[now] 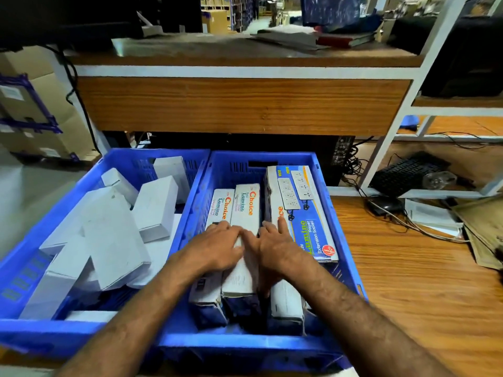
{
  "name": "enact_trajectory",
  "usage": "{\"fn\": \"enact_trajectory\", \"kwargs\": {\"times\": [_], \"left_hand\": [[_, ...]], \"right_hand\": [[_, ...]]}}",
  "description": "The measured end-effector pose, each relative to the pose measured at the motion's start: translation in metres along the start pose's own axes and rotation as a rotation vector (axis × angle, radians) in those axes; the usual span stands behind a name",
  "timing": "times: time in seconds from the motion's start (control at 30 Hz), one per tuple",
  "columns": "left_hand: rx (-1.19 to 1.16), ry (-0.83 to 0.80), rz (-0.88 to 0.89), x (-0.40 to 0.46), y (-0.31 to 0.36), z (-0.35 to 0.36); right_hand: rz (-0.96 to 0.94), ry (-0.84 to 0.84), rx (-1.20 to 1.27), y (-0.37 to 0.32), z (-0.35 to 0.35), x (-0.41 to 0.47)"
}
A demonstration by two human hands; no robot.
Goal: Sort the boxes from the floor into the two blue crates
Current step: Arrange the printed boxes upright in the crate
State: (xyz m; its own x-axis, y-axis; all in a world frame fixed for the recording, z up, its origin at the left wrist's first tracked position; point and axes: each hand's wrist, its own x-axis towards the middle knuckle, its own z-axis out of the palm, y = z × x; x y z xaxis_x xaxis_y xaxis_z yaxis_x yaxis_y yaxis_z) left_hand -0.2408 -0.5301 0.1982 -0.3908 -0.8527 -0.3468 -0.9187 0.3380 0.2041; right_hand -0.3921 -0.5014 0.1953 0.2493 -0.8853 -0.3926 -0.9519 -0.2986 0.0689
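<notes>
Three printed extension-socket boxes (246, 213) lay side by side in the right blue crate (340, 240). My left hand (217, 246) and right hand (272, 240) lay flat on them, fingers loosely spread, gripping nothing. I judged this the settling step; next called for fetching another box. White boxes (109, 235) were jumbled in the left blue crate (35, 257).

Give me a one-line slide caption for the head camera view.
Both hands, left and right, press printed extension-socket boxes in the right blue crate; plain white boxes fill the left crate.
</notes>
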Motion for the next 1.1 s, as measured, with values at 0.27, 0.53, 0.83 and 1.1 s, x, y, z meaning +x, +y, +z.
{"fn": "enact_trajectory", "kwargs": {"times": [0.27, 0.53, 0.83, 1.1], "left_hand": [[0.507, -0.061, 0.038, -0.009, -0.009, 0.029], [0.468, 0.067, 0.071, 0.020, -0.013, 0.009], [0.388, 0.049, 0.058, 0.034, -0.019, 0.031], [0.279, 0.107, 0.158, 0.032, -0.014, 0.033]], "right_hand": [[0.099, 0.079, -0.260, -0.028, 0.016, 0.006], [0.136, 0.197, -0.420, -0.024, 0.008, 0.018], [0.173, 0.163, -0.445, -0.037, 0.015, 0.014], [0.129, 0.392, 0.027, 0.016, -0.016, -0.046]]}}
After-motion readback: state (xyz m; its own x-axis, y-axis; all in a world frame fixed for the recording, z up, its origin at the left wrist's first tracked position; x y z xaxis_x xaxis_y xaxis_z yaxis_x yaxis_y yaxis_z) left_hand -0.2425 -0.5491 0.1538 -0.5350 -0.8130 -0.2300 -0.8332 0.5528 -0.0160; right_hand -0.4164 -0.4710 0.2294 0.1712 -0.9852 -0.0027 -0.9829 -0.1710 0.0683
